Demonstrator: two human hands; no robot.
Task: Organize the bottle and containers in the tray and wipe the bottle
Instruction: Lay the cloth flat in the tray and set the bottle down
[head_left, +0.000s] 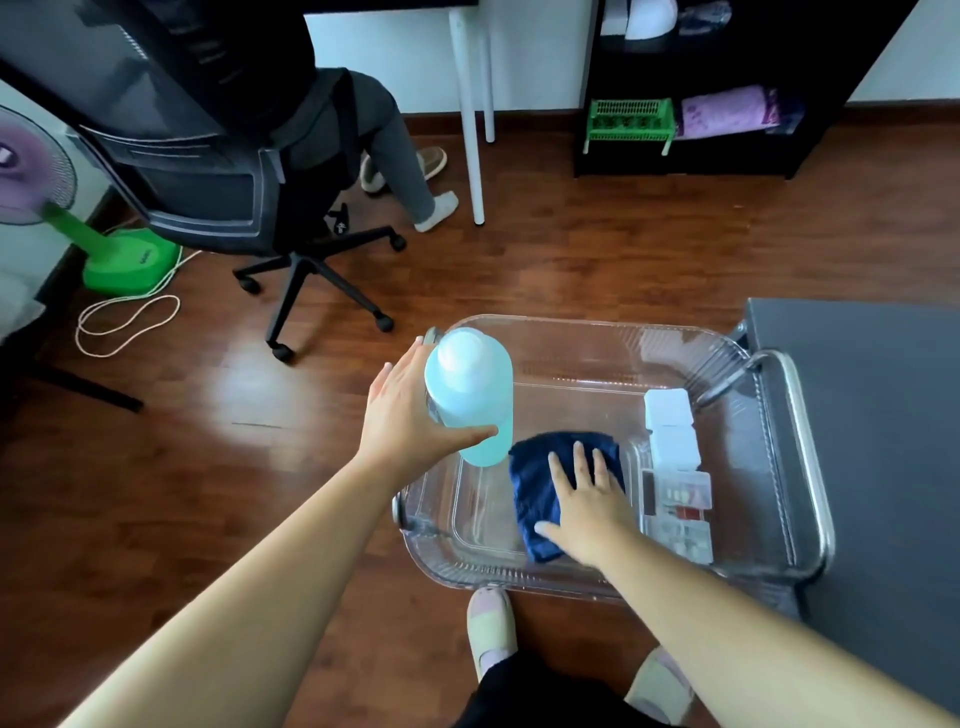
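A clear plastic tray (587, 332) sits on a small trolley in front of me. My left hand (410, 415) grips a pale blue bottle (470, 384) with a white cap, held upright over the tray's left side. A dark blue cloth (540, 467) lies on the tray floor, and my right hand (587, 499) rests flat on it with the fingers spread. Two white square containers (671, 426) stand along the right wall of the tray. A clear flat box (678, 512) with small items inside lies just in front of them.
A chrome trolley rail (808, 441) curves round the tray's right side, with a dark grey surface (872, 415) beyond. A black office chair (218, 171) with a seated person, a green fan (119, 254) and a black shelf (696, 104) stand farther back on the wooden floor.
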